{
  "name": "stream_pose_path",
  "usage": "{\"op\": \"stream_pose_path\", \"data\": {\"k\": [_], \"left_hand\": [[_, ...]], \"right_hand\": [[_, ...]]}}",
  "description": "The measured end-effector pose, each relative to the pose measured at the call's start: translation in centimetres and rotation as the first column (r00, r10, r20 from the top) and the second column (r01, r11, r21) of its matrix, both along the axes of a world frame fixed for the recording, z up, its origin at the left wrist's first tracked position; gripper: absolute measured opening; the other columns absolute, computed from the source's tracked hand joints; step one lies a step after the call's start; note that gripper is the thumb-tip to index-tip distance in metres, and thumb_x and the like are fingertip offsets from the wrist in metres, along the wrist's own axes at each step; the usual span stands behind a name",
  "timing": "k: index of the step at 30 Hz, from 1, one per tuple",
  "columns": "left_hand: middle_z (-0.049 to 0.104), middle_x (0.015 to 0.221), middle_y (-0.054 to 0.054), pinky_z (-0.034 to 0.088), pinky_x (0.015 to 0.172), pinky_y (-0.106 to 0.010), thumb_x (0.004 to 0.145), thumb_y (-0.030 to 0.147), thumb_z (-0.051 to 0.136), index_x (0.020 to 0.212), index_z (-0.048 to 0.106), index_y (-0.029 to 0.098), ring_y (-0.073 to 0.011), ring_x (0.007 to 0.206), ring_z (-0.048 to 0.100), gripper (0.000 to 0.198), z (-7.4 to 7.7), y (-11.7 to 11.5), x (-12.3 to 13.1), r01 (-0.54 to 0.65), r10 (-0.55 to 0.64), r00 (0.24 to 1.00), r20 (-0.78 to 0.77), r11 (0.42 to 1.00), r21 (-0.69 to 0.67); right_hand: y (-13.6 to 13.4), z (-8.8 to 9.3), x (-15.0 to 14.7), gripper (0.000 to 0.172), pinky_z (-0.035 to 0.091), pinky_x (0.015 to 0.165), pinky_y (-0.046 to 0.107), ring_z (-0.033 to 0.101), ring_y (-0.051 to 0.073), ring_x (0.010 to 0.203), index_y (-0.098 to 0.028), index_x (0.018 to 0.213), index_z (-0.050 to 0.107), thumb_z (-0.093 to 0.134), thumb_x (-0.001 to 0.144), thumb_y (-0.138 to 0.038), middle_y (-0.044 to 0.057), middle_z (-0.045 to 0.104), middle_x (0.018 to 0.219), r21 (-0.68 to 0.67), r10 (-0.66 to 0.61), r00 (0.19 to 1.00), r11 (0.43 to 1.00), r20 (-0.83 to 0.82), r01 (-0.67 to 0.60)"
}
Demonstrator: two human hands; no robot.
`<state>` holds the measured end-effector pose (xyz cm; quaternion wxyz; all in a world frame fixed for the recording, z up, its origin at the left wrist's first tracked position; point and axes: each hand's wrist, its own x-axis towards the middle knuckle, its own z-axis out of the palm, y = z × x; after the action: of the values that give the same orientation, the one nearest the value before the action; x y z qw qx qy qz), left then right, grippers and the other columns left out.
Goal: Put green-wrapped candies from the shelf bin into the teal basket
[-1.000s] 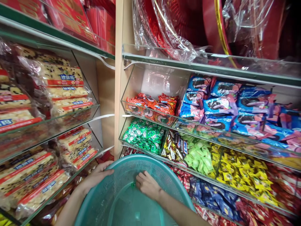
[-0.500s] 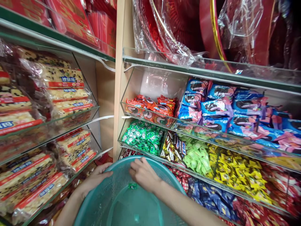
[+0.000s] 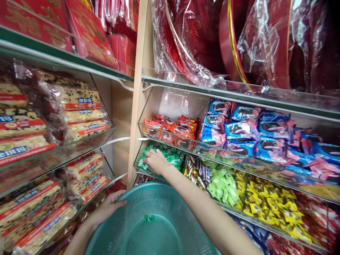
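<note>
My left hand [image 3: 108, 208] is closed over the left rim of a teal plastic basket [image 3: 156, 190], thumb inside and fingers outside. One green-wrapped candy [image 3: 149, 218] lies on the basket's bottom. Beyond the far rim, my right hand [image 3: 156, 161] reaches into a shelf bin of green-wrapped candies [image 3: 174, 156]. Its fingers are curled down among the wrappers, and the tips are hidden, so whatever is between them does not show.
Right of the green candies lie brown-and-gold bars [image 3: 198, 170], light green packets [image 3: 223, 182] and yellow candies [image 3: 273, 205]. Above sit red packets [image 3: 172, 127] and blue packets [image 3: 241, 131] behind a glass lip. Wrapped pastry bars [image 3: 82, 99] fill the left shelves. A wooden post [image 3: 135, 95] divides the units.
My right hand has moved from above the basket up and forward into the green candies. My left hand keeps hold of the rim. The view has shifted slightly.
</note>
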<state>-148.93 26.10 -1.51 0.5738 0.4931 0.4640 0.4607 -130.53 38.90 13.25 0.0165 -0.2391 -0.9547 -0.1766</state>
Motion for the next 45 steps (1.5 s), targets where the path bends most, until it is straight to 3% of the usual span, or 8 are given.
{"op": "stream_pose_path", "data": {"k": [11,17,19,22,26,29,39,45], "left_hand": [[0.067,0.098,-0.008,0.044,0.082,-0.033,0.068,0.040,0.074,0.104,0.064,0.015,-0.0262,0.090,0.059,0.045,0.8,-0.2,0.4,-0.047,0.046,0.998,-0.034,0.999,-0.025],[0.066,0.101,-0.009,0.044,0.085,-0.036,0.067,0.039,0.076,0.108,0.062,0.014,-0.0284,0.095,0.058,0.050,0.4,0.0,0.3,-0.072,0.071,0.997,-0.029,0.996,-0.046],[0.066,0.100,-0.009,0.045,0.083,-0.035,0.069,0.038,0.075,0.108,0.062,0.014,-0.0282,0.094,0.058,0.048,0.5,0.0,0.3,-0.057,0.056,0.998,-0.013,0.997,-0.042],[0.067,0.098,-0.008,0.046,0.079,-0.033,0.069,0.037,0.075,0.107,0.061,0.014,-0.0267,0.089,0.060,0.046,0.8,-0.1,0.4,-0.041,0.041,0.999,0.000,0.999,-0.027],[0.067,0.096,-0.009,0.047,0.074,-0.032,0.069,0.038,0.075,0.108,0.060,0.012,-0.0244,0.081,0.061,0.050,1.2,-0.3,0.7,-0.041,0.042,0.999,0.006,0.997,-0.058],[0.067,0.094,-0.008,0.047,0.073,-0.031,0.069,0.037,0.076,0.108,0.059,0.013,-0.0230,0.077,0.061,0.049,1.2,-0.4,0.7,-0.041,0.043,0.999,0.018,0.996,-0.075],[0.067,0.093,-0.009,0.048,0.073,-0.033,0.061,0.044,0.079,0.106,0.064,0.014,-0.0263,0.081,0.060,0.057,1.4,-0.2,0.7,-0.071,0.069,0.997,-0.026,0.994,-0.078],[0.067,0.096,-0.011,0.048,0.074,-0.035,0.056,0.046,0.081,0.107,0.065,0.013,-0.0287,0.083,0.061,0.063,1.6,-0.2,0.8,-0.124,0.121,0.992,-0.045,0.988,-0.093]], "right_hand": [[-0.4,-0.1,0.2,0.016,0.032,0.079,0.034,0.042,0.022,0.100,-0.017,0.092,0.061,0.048,0.090,-0.026,0.007,0.055,0.099,0.085,0.006,0.986,0.996,-0.165,0.008],[-4.8,0.8,2.4,0.025,0.030,0.079,0.032,0.041,0.019,0.098,-0.019,0.109,0.055,0.046,0.092,-0.035,0.006,0.052,0.104,-0.018,0.067,0.927,0.997,-0.369,-0.079],[-6.9,-1.0,3.6,0.026,0.030,0.079,0.031,0.043,0.018,0.097,-0.020,0.110,0.055,0.046,0.091,-0.035,0.005,0.054,0.103,-0.099,0.107,0.918,0.983,-0.382,-0.155],[-8.5,-6.2,5.2,0.022,0.033,0.077,0.029,0.048,0.017,0.094,-0.022,0.105,0.058,0.052,0.088,-0.035,0.002,0.059,0.098,-0.278,0.106,0.954,0.942,-0.280,-0.186],[-7.2,-13.9,6.4,0.015,0.037,0.079,0.031,0.053,0.020,0.097,-0.020,0.090,0.064,0.060,0.081,-0.032,0.004,0.063,0.095,-0.402,-0.064,0.998,0.914,-0.002,0.057],[-5.7,-17.0,6.5,0.015,0.039,0.082,0.033,0.054,0.022,0.100,-0.018,0.089,0.066,0.061,0.079,-0.029,0.007,0.064,0.097,-0.392,-0.143,0.987,0.906,0.076,0.161],[-5.7,-18.2,5.6,0.022,0.040,0.084,0.036,0.053,0.022,0.101,-0.017,0.095,0.063,0.061,0.078,-0.031,0.008,0.063,0.099,-0.351,-0.201,0.979,0.915,0.029,0.198],[-6.7,-16.8,5.6,0.030,0.041,0.083,0.037,0.053,0.024,0.099,-0.015,0.099,0.061,0.062,0.078,-0.037,0.010,0.062,0.101,-0.311,-0.216,0.976,0.928,-0.002,0.204]]}}
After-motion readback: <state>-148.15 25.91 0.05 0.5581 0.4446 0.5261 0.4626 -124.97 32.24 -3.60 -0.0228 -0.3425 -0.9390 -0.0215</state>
